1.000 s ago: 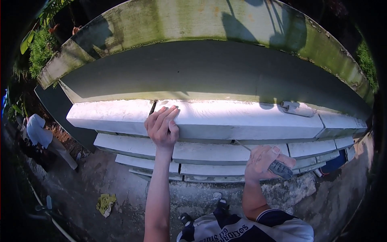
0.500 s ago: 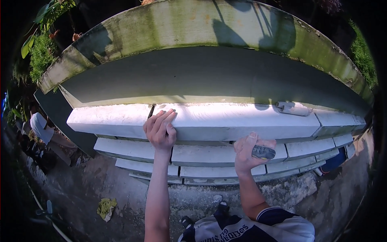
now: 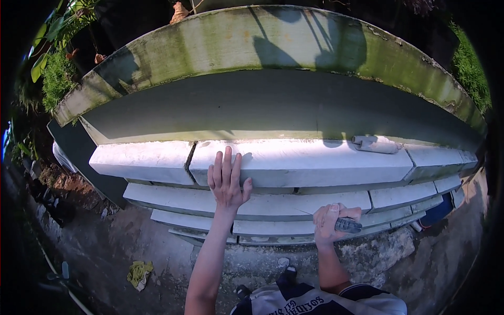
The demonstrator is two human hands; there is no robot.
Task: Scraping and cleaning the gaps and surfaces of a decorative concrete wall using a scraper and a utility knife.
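My left hand (image 3: 228,184) lies over the front edge of a long pale stone slab (image 3: 315,160), fingers stretched apart and nothing in them. The slab forms the top tier of a stepped stack and has a dark gap at its left end. Lower and to the right, my right hand (image 3: 325,223) is closed round a dark grey oval block (image 3: 348,225). Its exact kind cannot be made out. That hand is in front of the lower tiers (image 3: 252,203), and I cannot tell whether it touches them.
A rolled pale sheet or tube (image 3: 377,144) lies on the slab's right part. Behind rises a mossy curved concrete wall (image 3: 220,37). A yellow-green rag (image 3: 139,274) is on the ground at left. A blue container (image 3: 437,210) stands at right, with plants (image 3: 59,79) at far left.
My left hand has shifted right along the slab, away from the gap, its fingers spreading. My right hand, still gripping the block, has come nearer to me. The person at far left is now mostly hidden.
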